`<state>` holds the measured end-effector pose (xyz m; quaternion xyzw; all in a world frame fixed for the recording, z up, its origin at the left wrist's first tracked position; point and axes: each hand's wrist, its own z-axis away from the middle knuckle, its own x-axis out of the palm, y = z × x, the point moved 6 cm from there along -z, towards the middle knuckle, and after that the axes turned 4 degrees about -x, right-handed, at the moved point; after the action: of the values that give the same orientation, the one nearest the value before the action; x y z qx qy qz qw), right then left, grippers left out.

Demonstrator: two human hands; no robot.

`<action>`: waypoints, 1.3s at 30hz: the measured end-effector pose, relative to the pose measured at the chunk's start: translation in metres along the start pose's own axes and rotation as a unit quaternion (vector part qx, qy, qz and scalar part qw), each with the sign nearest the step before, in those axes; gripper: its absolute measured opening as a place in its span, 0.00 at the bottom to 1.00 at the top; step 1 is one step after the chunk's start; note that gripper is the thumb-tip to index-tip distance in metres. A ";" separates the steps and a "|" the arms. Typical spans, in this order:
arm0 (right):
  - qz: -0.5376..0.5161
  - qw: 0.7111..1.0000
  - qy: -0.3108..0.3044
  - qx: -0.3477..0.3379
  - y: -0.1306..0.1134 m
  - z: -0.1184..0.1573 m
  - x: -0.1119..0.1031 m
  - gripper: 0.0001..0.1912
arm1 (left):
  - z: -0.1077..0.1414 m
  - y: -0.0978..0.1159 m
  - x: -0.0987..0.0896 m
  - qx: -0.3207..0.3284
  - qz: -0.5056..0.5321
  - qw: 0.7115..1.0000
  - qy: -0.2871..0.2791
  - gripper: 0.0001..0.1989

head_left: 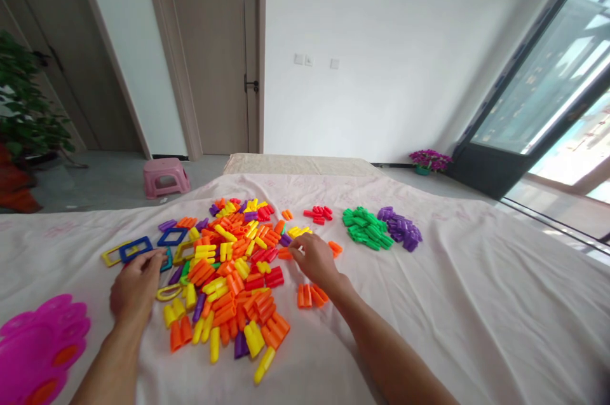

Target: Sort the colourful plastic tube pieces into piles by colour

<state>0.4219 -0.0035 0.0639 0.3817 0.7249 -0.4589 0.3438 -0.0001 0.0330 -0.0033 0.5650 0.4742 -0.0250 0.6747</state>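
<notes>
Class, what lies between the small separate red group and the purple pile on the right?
In the head view, a green pile lies between the small red group and the purple pile, closer to the purple.

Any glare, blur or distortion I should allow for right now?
Head view: glare washes out the glass at right; head view: wide-angle stretch leans the doorframe; head view: the pile's colours read clearly, though fine edges look soft.

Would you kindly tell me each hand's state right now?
Left hand: curled by a blue frame; hold unclear.
Right hand: curled near orange pieces; hold unclear.
</notes>
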 end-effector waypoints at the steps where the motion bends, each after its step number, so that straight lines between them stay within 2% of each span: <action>1: -0.016 1.000 0.012 0.024 0.008 -0.001 -0.004 0.06 | -0.001 -0.001 0.001 0.000 0.001 1.000 0.001 0.22; 4: -0.049 0.998 -0.003 0.035 0.014 0.001 -0.004 0.08 | 0.000 0.000 0.001 -0.004 -0.005 1.000 -0.008 0.24; 10: -0.034 0.988 -0.112 -0.101 -0.035 0.018 0.025 0.16 | 0.005 0.006 -0.003 -0.018 -0.011 1.000 -0.009 0.23; 13: 0.007 0.979 -0.151 -0.139 -0.050 0.019 0.033 0.10 | 0.005 0.007 -0.003 -0.016 -0.009 1.000 -0.015 0.23; 17: 0.040 0.972 -0.190 -0.135 -0.048 0.016 0.033 0.08 | 0.004 0.005 -0.002 -0.019 -0.011 1.000 -0.017 0.24; 19: 0.023 0.977 -0.174 -0.121 -0.037 0.011 0.028 0.11 | 0.003 0.003 -0.001 -0.016 -0.016 0.999 -0.025 0.24; 21: -0.016 0.990 -0.111 -0.082 -0.014 -0.001 0.016 0.13 | 0.003 0.002 0.000 -0.013 -0.022 0.999 -0.034 0.25; 23: -0.059 0.998 -0.014 -0.010 0.022 -0.015 0.000 0.13 | 0.002 0.002 0.000 -0.012 -0.026 0.999 -0.038 0.26; 25: -0.079 0.991 0.071 0.076 0.065 -0.028 -0.015 0.13 | 0.001 0.001 0.000 -0.014 -0.025 0.999 -0.040 0.26; 27: -0.066 0.979 0.118 0.152 0.104 -0.036 -0.024 0.13 | 0.000 0.001 0.001 -0.016 -0.023 0.999 -0.043 0.26; 29: -0.033 0.970 0.133 0.202 0.132 -0.040 -0.027 0.14 | 0.000 0.001 0.002 -0.020 -0.019 0.999 -0.042 0.26; 32: 0.018 0.964 0.127 0.234 0.153 -0.042 -0.025 0.14 | 0.000 0.002 0.002 -0.017 -0.014 0.999 -0.042 0.26; 35: 0.051 0.959 0.113 0.253 0.160 -0.042 -0.021 0.14 | 0.001 0.003 0.001 -0.015 -0.021 0.999 -0.042 0.26; 39: 0.056 0.961 0.089 0.256 0.157 -0.041 -0.023 0.14 | 0.002 0.005 -0.001 -0.015 -0.027 0.999 -0.042 0.26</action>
<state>0.5627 0.0742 0.0344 0.5361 0.5880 -0.5738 0.1940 0.0037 0.0327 0.0005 0.5399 0.4608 -0.0599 0.7018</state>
